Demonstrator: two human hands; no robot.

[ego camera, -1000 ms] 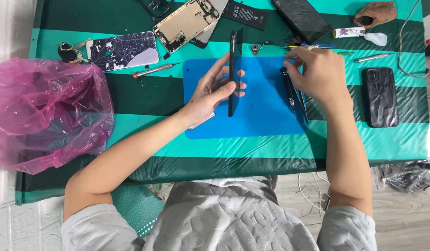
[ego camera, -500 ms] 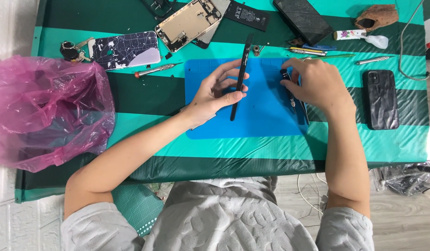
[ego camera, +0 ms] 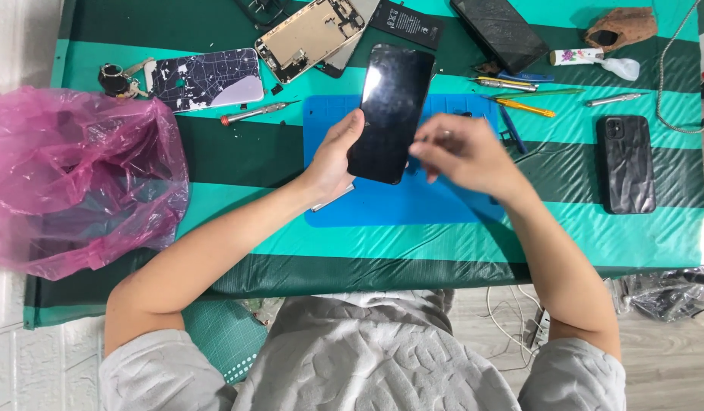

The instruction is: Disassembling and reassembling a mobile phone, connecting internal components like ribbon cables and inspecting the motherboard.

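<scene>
My left hand (ego camera: 333,156) holds a black phone screen panel (ego camera: 390,110) flat, its glossy face up, above the blue work mat (ego camera: 443,202). My right hand (ego camera: 462,152) is blurred beside the panel's right edge, fingers bent toward it; whether it touches the panel or holds anything is unclear. A thin grey part (ego camera: 333,199) lies on the mat under my left wrist.
A pink plastic bag (ego camera: 70,179) lies at the left. An opened phone frame (ego camera: 310,34), a patterned phone back (ego camera: 207,78), a battery (ego camera: 407,23) and a dark screen (ego camera: 500,27) lie at the back. Screwdrivers and tweezers (ego camera: 519,91) sit by the mat. A black cased phone (ego camera: 626,164) is right.
The panel, held edge-on a second ago, has been turned flat with its face up. My right hand left the tool at the mat's right edge and moved toward the panel.
</scene>
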